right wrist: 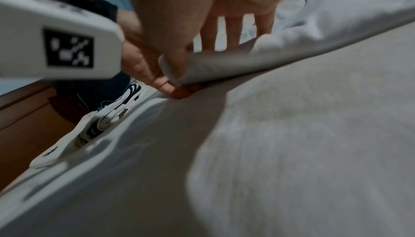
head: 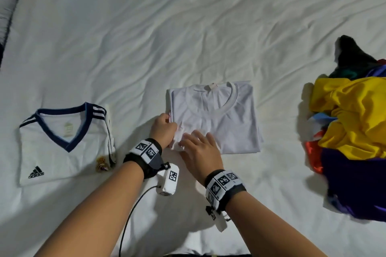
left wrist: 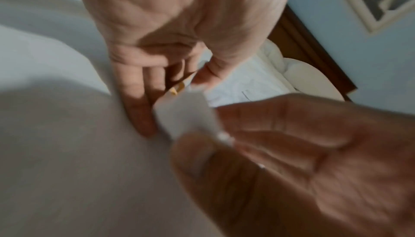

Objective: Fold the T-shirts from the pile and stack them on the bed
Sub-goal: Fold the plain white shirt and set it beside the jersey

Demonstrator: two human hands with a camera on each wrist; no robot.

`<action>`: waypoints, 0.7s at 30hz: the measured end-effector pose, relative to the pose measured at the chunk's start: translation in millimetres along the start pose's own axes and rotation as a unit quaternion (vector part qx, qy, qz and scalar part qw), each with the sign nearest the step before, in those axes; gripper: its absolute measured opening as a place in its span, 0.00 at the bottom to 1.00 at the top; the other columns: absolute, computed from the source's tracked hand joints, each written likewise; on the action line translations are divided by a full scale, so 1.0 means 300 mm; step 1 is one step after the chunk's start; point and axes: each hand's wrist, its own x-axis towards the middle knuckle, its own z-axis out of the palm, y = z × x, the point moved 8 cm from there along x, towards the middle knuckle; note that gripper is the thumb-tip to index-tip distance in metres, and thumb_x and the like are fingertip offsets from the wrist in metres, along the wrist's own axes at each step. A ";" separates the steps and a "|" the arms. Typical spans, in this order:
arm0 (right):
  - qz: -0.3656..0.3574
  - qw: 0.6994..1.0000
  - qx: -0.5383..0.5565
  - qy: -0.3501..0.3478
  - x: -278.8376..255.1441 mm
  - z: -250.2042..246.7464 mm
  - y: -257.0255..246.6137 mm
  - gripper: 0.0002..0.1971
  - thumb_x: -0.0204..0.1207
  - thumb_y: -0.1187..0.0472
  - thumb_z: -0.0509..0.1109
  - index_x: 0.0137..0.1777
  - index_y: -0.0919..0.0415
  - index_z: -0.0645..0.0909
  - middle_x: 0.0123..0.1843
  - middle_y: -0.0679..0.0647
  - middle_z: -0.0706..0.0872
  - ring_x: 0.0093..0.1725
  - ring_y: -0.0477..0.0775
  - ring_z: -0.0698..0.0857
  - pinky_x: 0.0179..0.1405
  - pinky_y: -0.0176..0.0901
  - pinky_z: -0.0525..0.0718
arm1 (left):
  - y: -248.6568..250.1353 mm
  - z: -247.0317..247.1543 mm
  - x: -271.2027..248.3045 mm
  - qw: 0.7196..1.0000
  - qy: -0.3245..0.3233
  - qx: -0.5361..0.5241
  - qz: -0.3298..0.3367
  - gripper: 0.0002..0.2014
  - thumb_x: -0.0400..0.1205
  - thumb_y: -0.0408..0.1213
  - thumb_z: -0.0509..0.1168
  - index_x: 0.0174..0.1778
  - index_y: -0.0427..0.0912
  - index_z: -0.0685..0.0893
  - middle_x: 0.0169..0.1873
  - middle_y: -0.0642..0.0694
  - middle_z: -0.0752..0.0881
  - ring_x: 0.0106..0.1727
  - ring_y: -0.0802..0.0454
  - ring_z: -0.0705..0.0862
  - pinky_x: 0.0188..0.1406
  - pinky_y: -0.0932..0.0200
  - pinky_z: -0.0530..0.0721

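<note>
A plain white T-shirt [head: 221, 123] lies folded into a rectangle mid-bed, collar away from me. My left hand [head: 172, 129] grips its left edge near the lower left corner, fingers curled. My right hand [head: 188, 142] is at the same corner. In the right wrist view my right hand [right wrist: 191, 54] has its thumb under a lifted flap of the T-shirt [right wrist: 224, 63] and spread fingers on top. A small fold of the T-shirt [left wrist: 186, 114] sits between both hands in the left wrist view. The pile [head: 353, 123] of yellow, purple, red and black shirts lies at the right.
A folded white jersey [head: 62, 148] with a navy V-neck lies flat at the left, about a hand's width from my left wrist. The wrinkled white bed sheet [head: 188, 27] stretches bare beyond the shirts. A cable [head: 127, 221] trails from my left wrist.
</note>
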 end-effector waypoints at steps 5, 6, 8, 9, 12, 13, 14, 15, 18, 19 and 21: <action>0.050 0.999 -0.018 0.006 -0.048 -0.026 0.095 0.22 0.88 0.46 0.58 0.78 0.50 0.77 0.88 0.56 0.66 0.88 0.60 0.58 0.86 0.65 0.56 | 0.031 -0.026 -0.130 0.951 0.162 0.225 0.134 0.15 0.84 0.43 0.62 0.66 0.45 0.76 0.61 0.39 0.82 0.61 0.34 0.81 0.56 0.41 0.81; 0.080 0.996 -0.035 0.015 -0.056 -0.045 0.138 0.24 0.89 0.48 0.55 0.82 0.52 0.73 0.89 0.57 0.61 0.90 0.61 0.54 0.86 0.66 0.55 | 0.034 0.016 -0.146 0.935 0.166 0.269 0.162 0.16 0.84 0.45 0.61 0.66 0.43 0.77 0.60 0.38 0.82 0.60 0.33 0.81 0.54 0.40 0.81; 0.126 0.989 -0.078 -0.023 -0.071 -0.049 0.224 0.28 0.91 0.47 0.48 0.89 0.53 0.59 0.92 0.58 0.50 0.90 0.60 0.42 0.88 0.66 0.46 | 0.016 0.096 -0.156 0.905 0.167 0.345 0.182 0.18 0.85 0.51 0.61 0.64 0.43 0.78 0.57 0.37 0.81 0.57 0.33 0.80 0.50 0.40 0.80; 0.136 0.984 -0.098 -0.059 -0.081 -0.039 0.266 0.29 0.91 0.44 0.45 0.90 0.51 0.52 0.92 0.57 0.44 0.90 0.59 0.37 0.88 0.65 0.40 | 0.000 0.123 -0.149 0.894 0.169 0.373 0.181 0.18 0.85 0.52 0.62 0.63 0.44 0.78 0.57 0.37 0.81 0.56 0.35 0.80 0.48 0.41 0.79; 0.168 0.969 -0.132 -0.123 -0.111 -0.047 0.396 0.33 0.89 0.36 0.41 0.90 0.47 0.42 0.91 0.54 0.36 0.89 0.57 0.32 0.87 0.64 0.35 | -0.046 0.101 -0.118 0.893 0.207 0.379 0.124 0.14 0.83 0.50 0.66 0.58 0.46 0.77 0.54 0.37 0.80 0.55 0.36 0.78 0.46 0.43 0.74; 0.187 0.965 -0.138 -0.121 -0.116 -0.062 0.435 0.34 0.88 0.36 0.39 0.90 0.48 0.40 0.91 0.54 0.35 0.89 0.57 0.32 0.87 0.64 0.35 | -0.060 0.079 -0.110 0.899 0.228 0.361 0.096 0.14 0.83 0.48 0.67 0.59 0.45 0.77 0.56 0.36 0.79 0.56 0.36 0.77 0.46 0.42 0.74; 0.207 0.961 -0.148 -0.112 -0.117 -0.081 0.466 0.35 0.88 0.36 0.38 0.90 0.51 0.39 0.91 0.55 0.34 0.89 0.57 0.31 0.86 0.64 0.34 | -0.063 0.067 -0.108 0.900 0.251 0.345 0.085 0.16 0.82 0.46 0.68 0.63 0.44 0.77 0.60 0.34 0.79 0.59 0.34 0.77 0.49 0.41 0.74; 0.218 0.958 -0.162 -0.095 -0.110 -0.100 0.480 0.37 0.88 0.36 0.37 0.91 0.54 0.38 0.91 0.58 0.34 0.89 0.58 0.31 0.86 0.64 0.33 | -0.046 0.069 -0.112 0.898 0.269 0.333 0.098 0.21 0.82 0.44 0.66 0.70 0.42 0.75 0.67 0.32 0.76 0.64 0.32 0.75 0.55 0.37 0.75; 0.152 0.965 -0.198 -0.085 -0.066 -0.084 0.435 0.40 0.87 0.35 0.40 0.90 0.62 0.41 0.91 0.62 0.38 0.89 0.61 0.34 0.87 0.64 0.37 | 0.060 0.214 -0.149 0.862 0.196 0.388 0.260 0.36 0.85 0.47 0.57 0.88 0.38 0.56 0.87 0.28 0.53 0.87 0.31 0.52 0.82 0.24 0.56; 0.120 0.967 -0.200 -0.102 -0.053 -0.060 0.420 0.41 0.87 0.34 0.40 0.90 0.61 0.41 0.91 0.61 0.38 0.89 0.60 0.35 0.88 0.63 0.38 | 0.081 0.279 -0.157 0.839 0.149 0.422 0.309 0.37 0.87 0.51 0.53 0.90 0.38 0.51 0.89 0.30 0.44 0.89 0.33 0.43 0.85 0.24 0.47; 0.095 0.966 -0.200 -0.132 -0.031 -0.030 0.427 0.41 0.86 0.32 0.36 0.90 0.60 0.40 0.91 0.59 0.35 0.89 0.58 0.33 0.88 0.62 0.38 | 0.079 0.339 -0.118 0.817 0.093 0.463 0.330 0.39 0.89 0.58 0.48 0.91 0.38 0.44 0.88 0.34 0.37 0.89 0.37 0.35 0.85 0.25 0.43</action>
